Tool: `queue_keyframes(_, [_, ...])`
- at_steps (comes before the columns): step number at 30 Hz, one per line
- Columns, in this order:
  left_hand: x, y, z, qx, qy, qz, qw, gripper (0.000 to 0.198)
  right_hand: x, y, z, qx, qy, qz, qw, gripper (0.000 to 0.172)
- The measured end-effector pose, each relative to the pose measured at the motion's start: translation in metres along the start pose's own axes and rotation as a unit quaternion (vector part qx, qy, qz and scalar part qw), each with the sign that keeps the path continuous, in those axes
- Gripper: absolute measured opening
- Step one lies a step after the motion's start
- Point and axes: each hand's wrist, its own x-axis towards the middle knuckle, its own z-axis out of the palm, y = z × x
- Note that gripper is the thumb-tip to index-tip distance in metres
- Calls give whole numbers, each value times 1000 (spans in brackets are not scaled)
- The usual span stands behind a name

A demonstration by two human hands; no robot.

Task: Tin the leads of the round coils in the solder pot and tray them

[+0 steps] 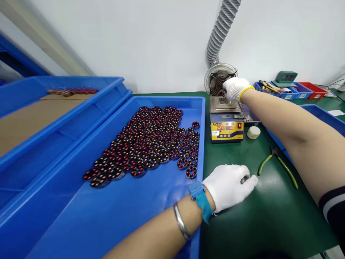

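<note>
My left hand, in a white glove, rests low over the green mat beside the tray's right edge. Its fingers are curled toward the thumb, and a small greyish bit shows in the gap; I cannot make out what it is. At the far side, my gloved right hand is closed above the solder pot, its fingers hiding whatever is in them. The pot's yellow front panel has lit red digits. Many small round motor stators with red and copper-coloured windings lie in the blue tray.
Green-handled cutters lie open on the green mat, near a round whitish pad. A fume duct hangs behind the pot. Another blue tray stands left; small bins sit at the back right.
</note>
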Motion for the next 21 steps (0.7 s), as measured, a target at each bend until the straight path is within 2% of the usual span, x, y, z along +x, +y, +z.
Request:
queue_keyframes(7, [1,-1,0,10,-8,-10,1000,40,0,0,-3,-7,-6,8,1000,30])
queue_keyframes(15, [2,-1,-2,-7,-6,-17,1000,39,5,15,-14,8,30,-17,999,37])
queue_keyframes(21, [2,-3,1,6,-6,-21,1000,39,0,0,-22,-33,2,-18,999,37])
